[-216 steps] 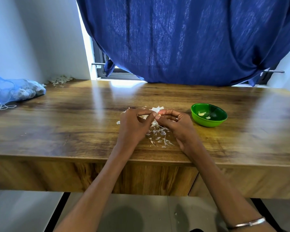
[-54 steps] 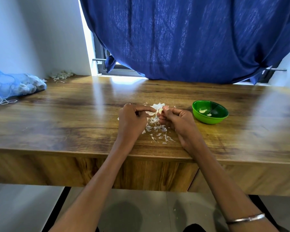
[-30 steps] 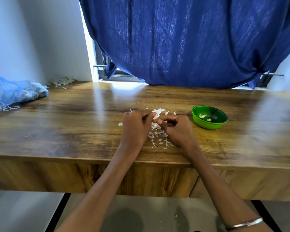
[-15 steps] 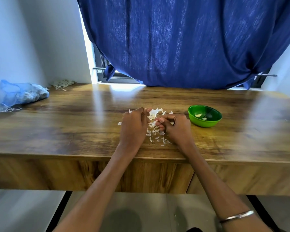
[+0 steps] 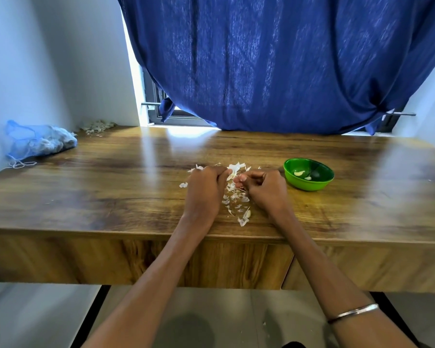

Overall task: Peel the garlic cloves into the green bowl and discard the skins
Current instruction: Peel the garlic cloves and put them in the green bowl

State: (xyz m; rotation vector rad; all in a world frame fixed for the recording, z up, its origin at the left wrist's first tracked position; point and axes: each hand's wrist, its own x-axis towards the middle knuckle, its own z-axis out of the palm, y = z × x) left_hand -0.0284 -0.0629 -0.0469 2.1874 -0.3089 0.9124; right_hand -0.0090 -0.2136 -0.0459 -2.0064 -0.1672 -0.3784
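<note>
Item: small pale garlic clove [image 5: 232,175], pinched between left hand [image 5: 205,190] and right hand [image 5: 266,188], fingertips of both curled together on it; mostly hidden.
Handling, judged: light, firm, slippery once bared; take at the ends.
Loose white papery skins [image 5: 236,204]: between and under the hands; featherlight, fragile.
Round green plastic bowl [image 5: 309,185]: just right of the right hand, holding peeled cloves.

You are looking at a wooden table [image 5: 111,187] with a smooth, glossy grain that is catching the window light. The green bowl [image 5: 309,183] is showing a shiny plastic look. The garlic skins [image 5: 236,199] are lying thin, papery and matt. The curtain [image 5: 274,64] is hanging as matt woven cloth. The bangle [image 5: 353,313] is gleaming like polished metal.
</note>
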